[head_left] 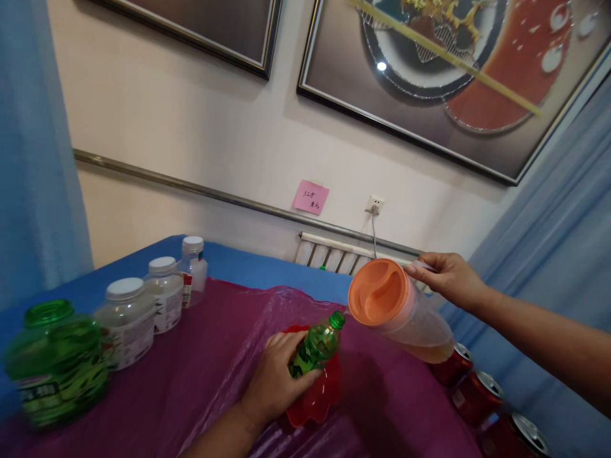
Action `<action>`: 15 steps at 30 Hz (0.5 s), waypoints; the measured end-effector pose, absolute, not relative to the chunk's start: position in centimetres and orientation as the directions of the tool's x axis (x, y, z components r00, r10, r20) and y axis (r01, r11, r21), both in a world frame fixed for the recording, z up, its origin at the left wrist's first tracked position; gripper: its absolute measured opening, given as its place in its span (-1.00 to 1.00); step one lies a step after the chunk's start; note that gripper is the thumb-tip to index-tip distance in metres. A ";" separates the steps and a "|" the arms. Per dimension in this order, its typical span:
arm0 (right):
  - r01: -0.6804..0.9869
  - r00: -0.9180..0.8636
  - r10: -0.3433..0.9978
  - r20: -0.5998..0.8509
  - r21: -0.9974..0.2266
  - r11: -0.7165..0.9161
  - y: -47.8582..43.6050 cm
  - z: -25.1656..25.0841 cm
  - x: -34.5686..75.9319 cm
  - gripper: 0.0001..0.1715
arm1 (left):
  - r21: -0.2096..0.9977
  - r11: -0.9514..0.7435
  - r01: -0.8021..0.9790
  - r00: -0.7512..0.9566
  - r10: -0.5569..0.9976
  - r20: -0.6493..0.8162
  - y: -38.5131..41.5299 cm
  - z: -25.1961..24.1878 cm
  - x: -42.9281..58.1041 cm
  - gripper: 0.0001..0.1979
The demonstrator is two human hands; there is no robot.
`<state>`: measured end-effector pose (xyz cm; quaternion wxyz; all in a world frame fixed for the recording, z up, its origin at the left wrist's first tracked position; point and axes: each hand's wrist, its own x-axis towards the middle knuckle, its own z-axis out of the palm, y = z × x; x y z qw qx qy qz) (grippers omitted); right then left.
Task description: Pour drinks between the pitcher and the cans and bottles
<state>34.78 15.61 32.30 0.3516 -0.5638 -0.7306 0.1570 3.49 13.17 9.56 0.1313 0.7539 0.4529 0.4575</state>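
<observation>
My left hand [274,381] is wrapped round a small green plastic bottle [316,346] with a green cap, held tilted over a red bowl-like dish [319,397] on the purple plastic sheet. My right hand [449,277] grips the handle of a clear pitcher [420,331] with an orange lid [379,292]. The pitcher is tipped toward the bottle and holds a little amber liquid at its low end. The pitcher's lid is just right of the bottle's cap, not touching it.
A big green jar [57,362] and three white-capped clear jars [126,321] stand along the left of the blue table [258,267]. Red drink cans [477,394] lie at the right edge. A radiator, wall socket and pink note are on the wall behind.
</observation>
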 end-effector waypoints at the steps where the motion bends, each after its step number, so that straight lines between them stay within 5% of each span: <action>1: 0.715 -0.119 0.935 0.333 -0.625 0.314 15.6 32.3 34.8 -0.31 | 0.613 -0.555 0.562 0.171 0.803 0.571 13.1 9.6 3.5 -0.47; 15: 0.701 -0.103 0.936 0.337 -0.643 0.309 15.4 32.6 34.7 -0.36 | 0.619 -0.559 0.552 0.182 0.805 0.564 13.2 9.5 3.5 -0.47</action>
